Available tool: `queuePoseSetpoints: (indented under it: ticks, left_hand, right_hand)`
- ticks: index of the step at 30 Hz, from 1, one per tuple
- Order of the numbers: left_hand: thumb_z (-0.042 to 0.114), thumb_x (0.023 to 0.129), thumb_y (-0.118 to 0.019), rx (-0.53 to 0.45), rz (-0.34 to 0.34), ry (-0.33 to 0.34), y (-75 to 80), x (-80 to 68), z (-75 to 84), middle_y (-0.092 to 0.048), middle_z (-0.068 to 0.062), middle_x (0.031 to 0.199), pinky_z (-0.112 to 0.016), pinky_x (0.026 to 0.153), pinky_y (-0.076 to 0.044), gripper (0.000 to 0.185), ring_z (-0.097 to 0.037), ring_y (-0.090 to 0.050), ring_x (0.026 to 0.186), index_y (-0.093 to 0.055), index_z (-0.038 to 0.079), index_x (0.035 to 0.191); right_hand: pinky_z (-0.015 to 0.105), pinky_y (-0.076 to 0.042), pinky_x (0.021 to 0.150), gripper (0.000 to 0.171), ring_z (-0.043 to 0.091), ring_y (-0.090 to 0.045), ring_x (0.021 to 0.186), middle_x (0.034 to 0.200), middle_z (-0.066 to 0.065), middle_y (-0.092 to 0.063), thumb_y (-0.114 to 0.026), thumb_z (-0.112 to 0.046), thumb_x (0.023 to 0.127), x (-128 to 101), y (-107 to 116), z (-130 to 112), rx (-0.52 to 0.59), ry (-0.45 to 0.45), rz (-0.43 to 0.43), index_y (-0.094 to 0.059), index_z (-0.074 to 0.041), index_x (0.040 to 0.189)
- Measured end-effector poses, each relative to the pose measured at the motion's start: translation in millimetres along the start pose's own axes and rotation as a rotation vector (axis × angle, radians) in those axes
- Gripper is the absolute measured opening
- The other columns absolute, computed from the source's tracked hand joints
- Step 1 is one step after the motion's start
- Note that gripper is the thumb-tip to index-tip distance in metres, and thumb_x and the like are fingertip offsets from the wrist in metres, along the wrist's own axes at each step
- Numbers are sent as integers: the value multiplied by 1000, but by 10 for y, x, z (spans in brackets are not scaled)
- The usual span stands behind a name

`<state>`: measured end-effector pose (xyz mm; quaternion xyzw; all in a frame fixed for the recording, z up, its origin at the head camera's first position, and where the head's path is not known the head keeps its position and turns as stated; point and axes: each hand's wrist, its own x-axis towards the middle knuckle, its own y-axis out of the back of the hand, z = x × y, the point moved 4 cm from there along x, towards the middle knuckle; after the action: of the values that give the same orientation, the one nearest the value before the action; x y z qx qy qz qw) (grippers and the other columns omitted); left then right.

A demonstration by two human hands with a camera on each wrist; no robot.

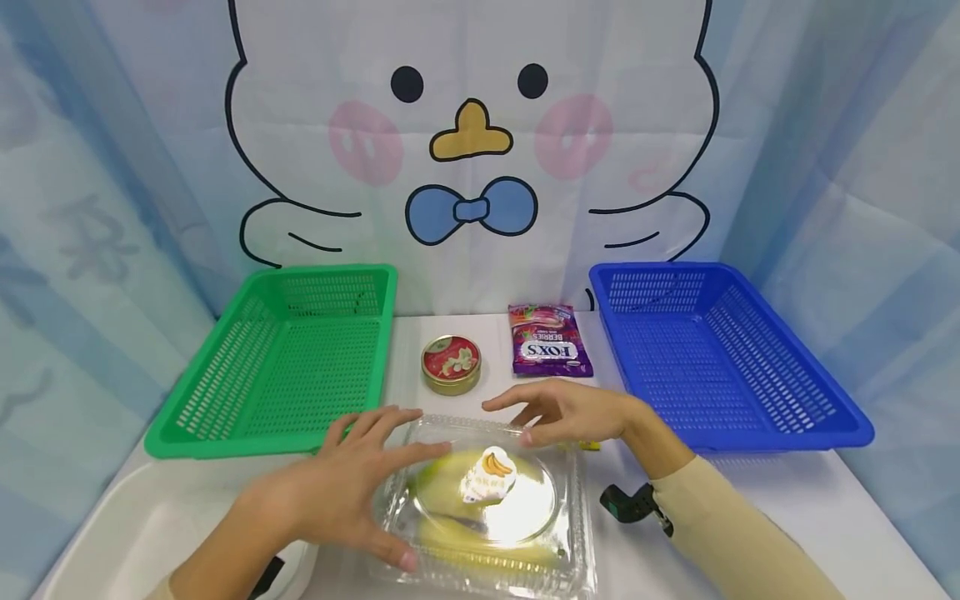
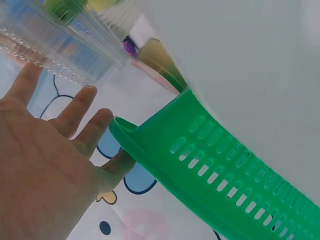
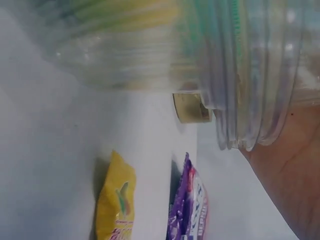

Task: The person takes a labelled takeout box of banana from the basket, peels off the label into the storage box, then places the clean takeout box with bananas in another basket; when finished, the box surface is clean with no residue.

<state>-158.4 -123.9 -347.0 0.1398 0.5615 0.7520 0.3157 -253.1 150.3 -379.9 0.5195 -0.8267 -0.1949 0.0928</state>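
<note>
A clear plastic clamshell box (image 1: 491,508) with bananas and a banana sticker lies on the white table's near middle. My left hand (image 1: 393,498) is spread against its left side, fingers straight, thumb at the near edge. In the left wrist view the palm (image 2: 45,170) lies flat beside the ridged box (image 2: 65,45). My right hand (image 1: 519,422) rests its relaxed fingers on the box's far right rim. The right wrist view shows that palm (image 3: 285,185) under the box wall (image 3: 235,75).
A green basket (image 1: 225,417) stands at the left and a blue basket (image 1: 750,429) at the right. Between them lie a round candy tin (image 1: 451,363) and a purple Fox's bag (image 1: 550,340). A yellow packet (image 3: 116,205) lies by my right hand. A white tray (image 1: 135,533) sits near left.
</note>
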Motion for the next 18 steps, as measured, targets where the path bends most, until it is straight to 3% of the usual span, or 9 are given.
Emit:
queuePoseSetpoints:
  ticks: [5,12,18]
  left_hand:
    - [89,65,-68,-11,39,-7,-33,-13,23,-28,-6,164,-76,110,-21,101,-35,-24,149,-43,48,153]
    - [91,66,-65,22,99,-12,-59,-15,60,-32,-7,160,-76,110,-19,101,-34,-28,147,-44,46,153]
    - [91,64,-67,53,129,20,-89,-11,62,-34,-7,158,-76,113,-15,102,-32,-28,148,-43,47,153]
  right_hand:
    - [45,-47,111,55,31,-55,136,155,10,-49,-65,-22,102,-135,-60,-19,-44,23,56,-47,-15,153]
    - [60,-39,113,64,28,-42,146,158,0,-44,-73,-20,97,-399,-157,-143,-222,70,201,-45,-19,154]
    - [72,-32,111,79,31,-28,152,166,-4,-29,-82,-28,89,-591,-242,-180,-272,37,283,-41,-31,157]
